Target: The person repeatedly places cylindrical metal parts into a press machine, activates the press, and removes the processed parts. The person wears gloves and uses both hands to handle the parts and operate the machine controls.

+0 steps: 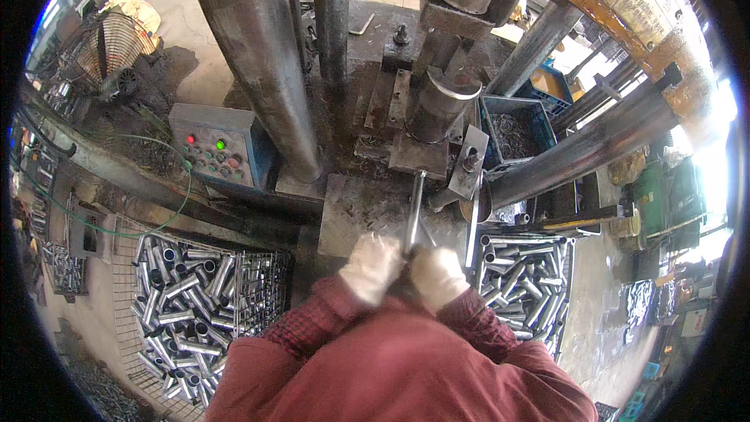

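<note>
In a white work glove, my left hand (373,264) is closed at the near end of a shiny metal tube (416,211). The tube points away from me, its far end at the steel block (419,155) at the foot of the press tooling. My right hand (437,275), gloved too, is closed just right of the tube, beside a thin dark rod (426,233); what its fingers grip is hidden. Behind the block stands a round die with a curved, bright upper edge (441,105). A steel plate (355,215) lies under the tube.
Wire baskets of cut metal tubes stand left (187,320) and right (525,281) of me. A control box (223,147) with lit red and green buttons sits at left. Thick press columns (254,55) rise around the tooling. A blue crate (516,129) holds metal scrap.
</note>
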### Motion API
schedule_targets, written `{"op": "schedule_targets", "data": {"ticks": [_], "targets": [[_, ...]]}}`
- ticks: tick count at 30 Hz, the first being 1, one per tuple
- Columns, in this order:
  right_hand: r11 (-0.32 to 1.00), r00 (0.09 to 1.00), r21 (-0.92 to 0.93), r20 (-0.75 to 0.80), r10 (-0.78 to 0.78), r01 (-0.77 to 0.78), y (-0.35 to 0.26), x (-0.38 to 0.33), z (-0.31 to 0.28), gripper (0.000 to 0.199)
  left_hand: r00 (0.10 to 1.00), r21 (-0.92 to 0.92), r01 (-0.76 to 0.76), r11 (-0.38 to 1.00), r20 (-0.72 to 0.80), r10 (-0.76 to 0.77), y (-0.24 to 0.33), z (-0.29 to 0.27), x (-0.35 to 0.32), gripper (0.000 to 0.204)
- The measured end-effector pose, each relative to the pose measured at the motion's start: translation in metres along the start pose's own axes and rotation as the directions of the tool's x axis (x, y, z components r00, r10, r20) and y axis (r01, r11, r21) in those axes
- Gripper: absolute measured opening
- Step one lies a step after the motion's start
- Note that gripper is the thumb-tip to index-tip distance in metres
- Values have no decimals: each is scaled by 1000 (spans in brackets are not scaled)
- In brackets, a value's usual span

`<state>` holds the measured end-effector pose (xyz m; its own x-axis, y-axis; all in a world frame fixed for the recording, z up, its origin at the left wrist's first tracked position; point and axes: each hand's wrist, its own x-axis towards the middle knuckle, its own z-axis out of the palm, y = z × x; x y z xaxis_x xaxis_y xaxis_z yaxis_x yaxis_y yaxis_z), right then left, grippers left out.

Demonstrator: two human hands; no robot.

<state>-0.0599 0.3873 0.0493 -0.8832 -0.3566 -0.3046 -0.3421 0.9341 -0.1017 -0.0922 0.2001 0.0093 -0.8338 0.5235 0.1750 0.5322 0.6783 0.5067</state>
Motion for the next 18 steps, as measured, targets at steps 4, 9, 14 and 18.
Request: {"op": "schedule_targets", "data": {"ticks": [4,9,14,18], "targets": [[984,985,-125,127,-114,130,3,-2,-8,25,1000,32,-30,999,6,30,3,-3,1,17],[999,995,-31,-86,40,-43,-9,-13,-1,17,997,93,-58,994,-39,62,11,-14,-8,14],[995,933,-92,-360,-3,-32,-8,-17,27,17,997,29,-83,996,-10,83,14,-22,-7,16],[995,951,46,-293,102,-93,-2,-10,46,16,993,-9,-99,995,-68,98,5,-12,-4,20]]}}
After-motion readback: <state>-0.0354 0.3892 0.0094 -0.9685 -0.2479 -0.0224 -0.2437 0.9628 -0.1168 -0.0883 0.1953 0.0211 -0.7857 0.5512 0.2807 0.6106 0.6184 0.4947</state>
